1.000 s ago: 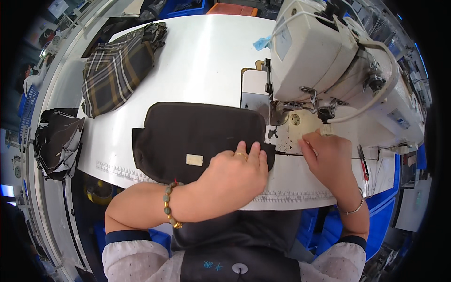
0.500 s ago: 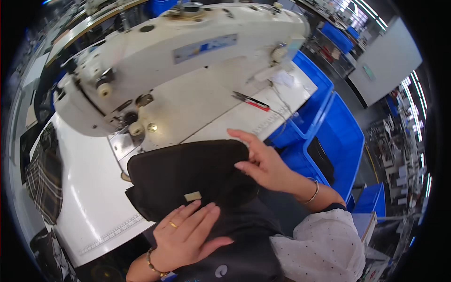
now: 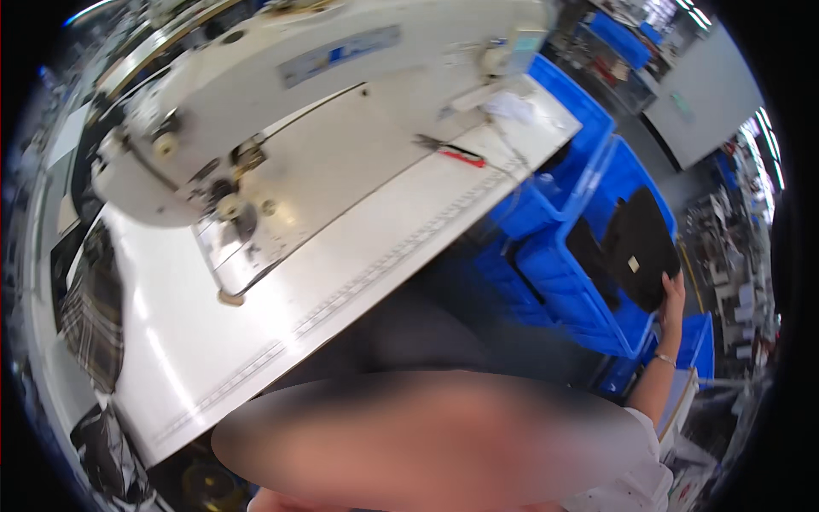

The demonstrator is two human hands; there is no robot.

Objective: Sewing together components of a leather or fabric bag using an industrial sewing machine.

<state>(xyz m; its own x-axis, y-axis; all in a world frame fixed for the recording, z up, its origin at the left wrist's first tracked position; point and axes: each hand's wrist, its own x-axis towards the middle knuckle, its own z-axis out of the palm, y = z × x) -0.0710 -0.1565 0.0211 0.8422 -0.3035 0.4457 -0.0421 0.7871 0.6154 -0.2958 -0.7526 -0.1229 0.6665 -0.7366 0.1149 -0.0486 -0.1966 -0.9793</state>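
Out at the right, my right hand (image 3: 673,299) grips the lower edge of a black fabric piece (image 3: 645,243) with a small pale label on it. The piece is held up over a blue plastic bin (image 3: 589,317), overlapping its opening. More dark fabric (image 3: 589,258) shows inside that bin, right beside the held piece. Of my left side, only a strip of skin (image 3: 286,502) shows at the lower edge; a large blurred patch covers the area above it, so the left hand's fingers are hidden.
A white sewing machine (image 3: 341,72) stands on a white table (image 3: 256,341) with a ruler strip along its front edge. Red-and-black thread snips (image 3: 456,154) lie by the machine. Plaid fabric (image 3: 94,316) hangs at the table's left. Another blue bin (image 3: 533,205) adjoins the table.
The black fabric piece has gone from in front of the machine to over the blue bin at the right, carried by my right hand. My left hand has dropped away from it.
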